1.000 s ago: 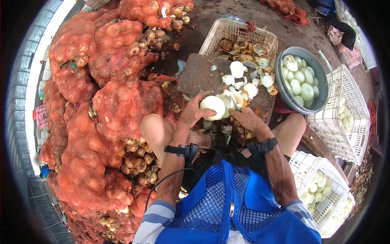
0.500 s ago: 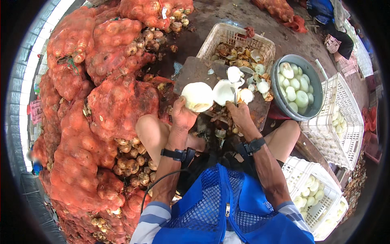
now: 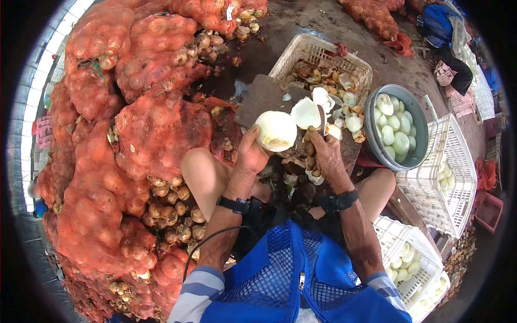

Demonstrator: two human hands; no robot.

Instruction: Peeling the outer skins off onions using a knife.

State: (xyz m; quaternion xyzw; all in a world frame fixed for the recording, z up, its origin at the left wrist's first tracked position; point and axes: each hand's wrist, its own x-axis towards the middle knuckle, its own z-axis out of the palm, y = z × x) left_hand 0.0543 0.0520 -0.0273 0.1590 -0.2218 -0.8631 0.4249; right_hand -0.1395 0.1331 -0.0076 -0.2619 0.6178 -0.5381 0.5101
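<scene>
Floor: bare, dirty ground; I sit low with a dark board [image 3: 264, 97] before my knees.
Onion: a peeled white onion [image 3: 276, 130] sits up off the board in my left hand [image 3: 252, 153], just beside the knife.
Left fingers: curled under and around the onion, cupping it from below.
Right hand: my right hand [image 3: 325, 156] is closed around a knife [image 3: 321, 119], blade up beside a cut piece [image 3: 305, 113].
Handling: I judge the onion firm and fairly light, but wet and slick once peeled; outer layers may slide or bruise. Best hold is a broad cup around its widest part, thumb clear of the blade.
Sacks: red net sacks [image 3: 156, 129] of unpeeled onions are heaped at my left, crowding that elbow.
Basket: a white basket [image 3: 301, 54] of skins stands beyond the board.
Bowl: a metal bowl [image 3: 417, 124] of peeled onions is at right.
Crates: white crates [image 3: 458, 177] stand beyond the bowl.
Obstruction: peel scraps [image 3: 301, 175] litter the space between my knees.
</scene>
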